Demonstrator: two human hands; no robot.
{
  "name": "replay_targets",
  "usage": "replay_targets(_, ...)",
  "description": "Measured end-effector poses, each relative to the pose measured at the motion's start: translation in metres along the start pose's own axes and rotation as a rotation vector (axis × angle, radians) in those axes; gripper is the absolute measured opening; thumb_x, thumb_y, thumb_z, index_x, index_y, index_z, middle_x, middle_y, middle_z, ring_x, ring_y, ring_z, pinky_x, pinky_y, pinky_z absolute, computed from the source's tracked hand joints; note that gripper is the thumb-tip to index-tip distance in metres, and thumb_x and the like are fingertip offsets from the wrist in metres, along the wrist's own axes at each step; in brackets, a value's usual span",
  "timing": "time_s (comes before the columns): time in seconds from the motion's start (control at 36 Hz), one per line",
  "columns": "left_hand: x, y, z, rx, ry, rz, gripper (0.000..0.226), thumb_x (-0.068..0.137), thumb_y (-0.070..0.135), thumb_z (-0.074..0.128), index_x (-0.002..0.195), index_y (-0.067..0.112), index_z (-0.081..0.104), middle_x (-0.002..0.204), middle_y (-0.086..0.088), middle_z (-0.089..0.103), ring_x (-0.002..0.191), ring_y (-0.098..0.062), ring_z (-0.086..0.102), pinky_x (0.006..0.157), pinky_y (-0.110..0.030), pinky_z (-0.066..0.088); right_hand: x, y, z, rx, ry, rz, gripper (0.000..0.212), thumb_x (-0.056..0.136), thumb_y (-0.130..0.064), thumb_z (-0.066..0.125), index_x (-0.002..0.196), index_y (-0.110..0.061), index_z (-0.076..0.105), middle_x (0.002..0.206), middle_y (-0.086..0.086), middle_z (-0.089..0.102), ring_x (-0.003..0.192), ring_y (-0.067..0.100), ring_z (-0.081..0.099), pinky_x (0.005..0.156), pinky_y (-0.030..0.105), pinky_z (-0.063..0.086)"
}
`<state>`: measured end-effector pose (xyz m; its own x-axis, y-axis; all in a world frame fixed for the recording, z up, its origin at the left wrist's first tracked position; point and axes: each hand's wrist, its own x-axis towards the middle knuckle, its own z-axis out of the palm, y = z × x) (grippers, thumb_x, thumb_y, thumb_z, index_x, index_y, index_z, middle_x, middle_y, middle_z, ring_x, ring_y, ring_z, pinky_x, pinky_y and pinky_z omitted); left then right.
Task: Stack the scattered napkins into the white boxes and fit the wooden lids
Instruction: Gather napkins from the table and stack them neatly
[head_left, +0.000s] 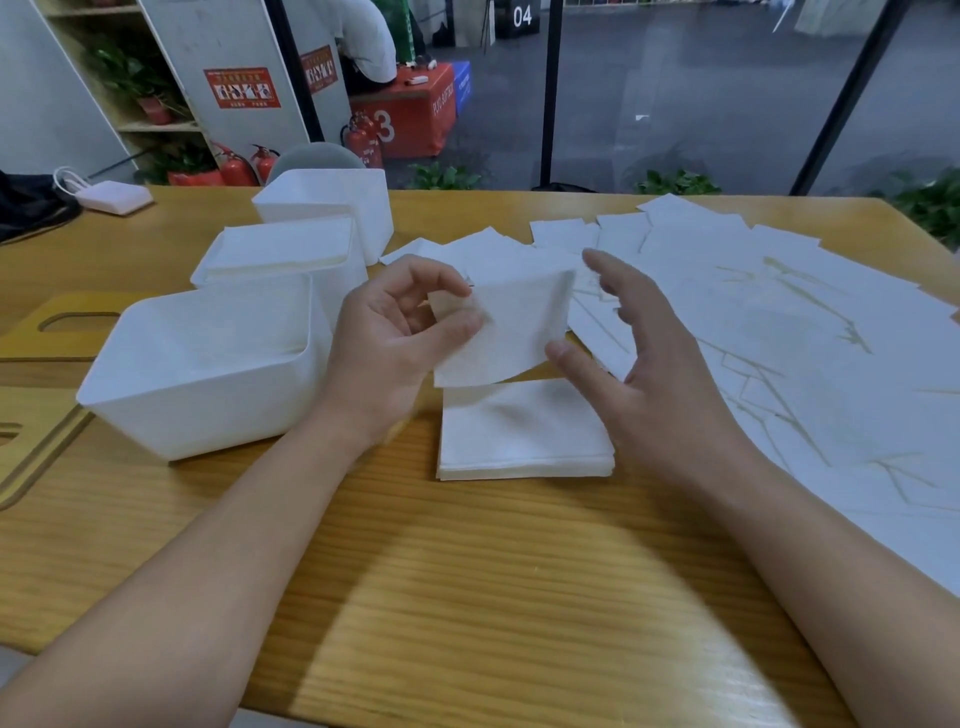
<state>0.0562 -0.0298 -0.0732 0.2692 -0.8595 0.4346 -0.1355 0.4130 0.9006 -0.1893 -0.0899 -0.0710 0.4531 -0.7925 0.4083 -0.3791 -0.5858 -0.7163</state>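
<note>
A single napkin (511, 322) is held above the tabletop (467, 597), pinched at its left edge by the left hand (400, 332), while the right hand (644, 358) spreads wide just beside its right edge, thumb touching the lower corner. Directly beneath lies a small squared stack of napkins (524, 431). To the left stand three white boxes in a row: the nearest box (208, 374) looks to hold nothing (its inside is hard to read), the middle box (280, 260) is filled with napkins to the rim, and the far box (332, 202) shows only its outer walls. Two wooden lids (57, 332) with slot cutouts lie flat at the left edge. The scattered napkins (753, 322) cover the right half of the tabletop to its far and right edges; bare wood stretches between the forearms. A small white device (114, 196) with a cable sits at the far left corner.
</note>
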Motion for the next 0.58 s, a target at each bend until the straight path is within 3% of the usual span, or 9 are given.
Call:
replay_targets(0.08, 0.0, 0.003, 0.0, -0.046, -0.059, -0.026, 0.032, 0.09, -0.007, 0.08, 0.116, 0.005, 0.066, 0.108, -0.012, 0.07, 0.096, -0.026, 0.068, 0.086, -0.035, 0.059, 0.001, -0.001, -0.001, 0.07, -0.004, 0.048, 0.077, 0.101, -0.054, 0.068, 0.165, -0.042, 0.029, 0.153, -0.026, 0.051, 0.142, -0.007, 0.045, 0.109, 0.012, 0.04)
replay_targets(0.11, 0.0, 0.004, 0.001, -0.054, -0.075, -0.035, 0.034, 0.09, -0.006, 0.08, 0.119, 0.007, 0.066, 0.108, -0.012, 0.071, 0.096, -0.025, 0.069, 0.085, -0.034, 0.059, 0.002, -0.001, -0.001, 0.096, 0.002, 0.066, 0.073, 0.101, -0.051, 0.07, 0.163, -0.044, 0.032, 0.142, -0.024, 0.062, 0.134, -0.006, 0.053, 0.102, 0.011, 0.044)
replay_targets(0.19, -0.002, 0.007, 0.002, -0.037, -0.078, -0.078, 0.041, 0.091, -0.001, 0.081, 0.129, 0.007, 0.066, 0.102, -0.009, 0.076, 0.093, -0.022, 0.074, 0.083, -0.032, 0.06, 0.005, 0.002, -0.001, 0.15, 0.019, 0.094, 0.049, 0.103, -0.039, 0.072, 0.147, -0.043, 0.052, 0.097, -0.007, 0.078, 0.097, 0.011, 0.072, 0.087, 0.04, 0.059)
replay_targets(0.28, -0.003, 0.006, 0.0, 0.057, -0.043, -0.13, 0.041, 0.096, 0.01, 0.082, 0.134, 0.016, 0.068, 0.095, -0.012, 0.078, 0.092, -0.033, 0.075, 0.088, -0.049, 0.062, 0.005, 0.002, -0.001, 0.24, -0.002, 0.129, 0.038, 0.102, -0.03, 0.073, 0.137, -0.04, 0.06, 0.071, 0.004, 0.068, 0.069, 0.027, 0.064, 0.067, 0.044, 0.054)
replay_targets(0.33, -0.003, 0.005, -0.002, 0.143, -0.044, -0.165, 0.037, 0.096, 0.021, 0.084, 0.131, 0.026, 0.07, 0.091, -0.022, 0.077, 0.091, -0.053, 0.071, 0.092, -0.066, 0.058, 0.004, 0.003, -0.004, 0.265, -0.031, 0.169, 0.038, 0.101, -0.025, 0.072, 0.135, -0.039, 0.061, 0.06, -0.002, 0.057, 0.058, 0.021, 0.054, 0.063, 0.037, 0.046)
replay_targets(0.39, -0.002, 0.005, -0.004, 0.213, -0.073, -0.209, 0.034, 0.095, 0.027, 0.086, 0.126, 0.03, 0.072, 0.087, -0.024, 0.076, 0.087, -0.06, 0.066, 0.083, -0.069, 0.057, 0.004, 0.006, -0.007, 0.213, -0.087, 0.196, 0.044, 0.099, -0.021, 0.071, 0.137, -0.04, 0.06, 0.058, -0.006, 0.049, 0.055, 0.014, 0.047, 0.062, 0.034, 0.042)
replay_targets(0.44, -0.001, 0.005, -0.006, 0.298, -0.116, -0.231, 0.03, 0.094, 0.032, 0.086, 0.121, 0.033, 0.073, 0.083, -0.019, 0.076, 0.078, -0.053, 0.066, 0.075, -0.059, 0.058, 0.003, 0.005, -0.01, 0.145, -0.158, 0.215, 0.048, 0.096, -0.02, 0.071, 0.138, -0.041, 0.059, 0.058, -0.005, 0.046, 0.053, 0.013, 0.044, 0.061, 0.033, 0.039)
replay_targets(0.53, -0.001, 0.002, -0.007, 0.395, -0.174, -0.226, 0.028, 0.093, 0.034, 0.087, 0.118, 0.034, 0.074, 0.069, -0.005, 0.069, 0.061, -0.021, 0.056, 0.077, -0.037, 0.052, 0.002, 0.005, -0.012, 0.099, -0.259, 0.236, 0.052, 0.093, -0.017, 0.071, 0.139, -0.039, 0.06, 0.057, -0.003, 0.049, 0.052, 0.014, 0.046, 0.057, 0.023, 0.04)
replay_targets(0.58, -0.002, 0.001, -0.007, 0.465, -0.222, -0.217, 0.026, 0.093, 0.032, 0.086, 0.116, 0.034, 0.074, 0.065, 0.002, 0.065, 0.06, -0.011, 0.053, 0.073, -0.032, 0.049, 0.003, 0.004, -0.013, 0.067, -0.304, 0.229, 0.051, 0.092, -0.015, 0.072, 0.136, -0.038, 0.062, 0.057, -0.002, 0.051, 0.053, 0.013, 0.047, 0.057, 0.023, 0.04)
